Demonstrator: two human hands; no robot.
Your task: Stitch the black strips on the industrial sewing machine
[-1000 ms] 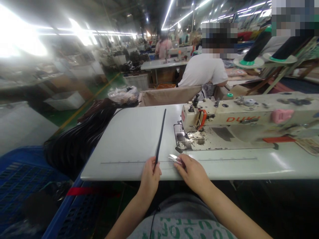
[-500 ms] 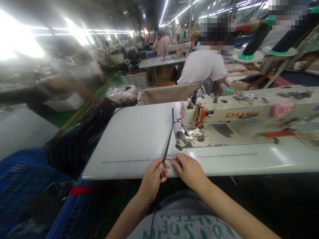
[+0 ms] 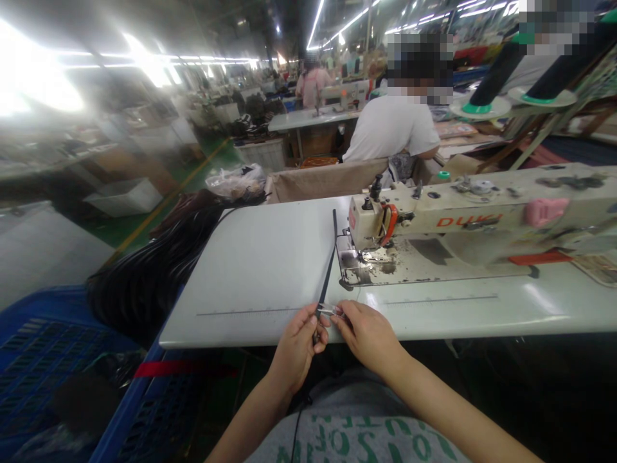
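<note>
My left hand (image 3: 303,335) is closed round the near end of a narrow black strip (image 3: 329,273), which runs away over the white table to beside the sewing machine's needle area. Between the fingers of my right hand (image 3: 367,329) is a small metal tool (image 3: 328,309) like thread snips, its tips touching or just over the strip by my left fingertips. Both hands are close together at the table's front edge. The handle of the tool is mostly hidden by my right fingers.
The sewing machine (image 3: 434,215) stands on the right of the white table (image 3: 250,263). At the left, black strips (image 3: 139,283) hang in a bundle beside a blue basket (image 3: 53,292). Beyond the table are a cloth-lined bin (image 3: 328,180) and a person in white (image 3: 390,125).
Both hands and the metal tool have shifted very slightly toward me. The strip's near part has moved a little with them.
</note>
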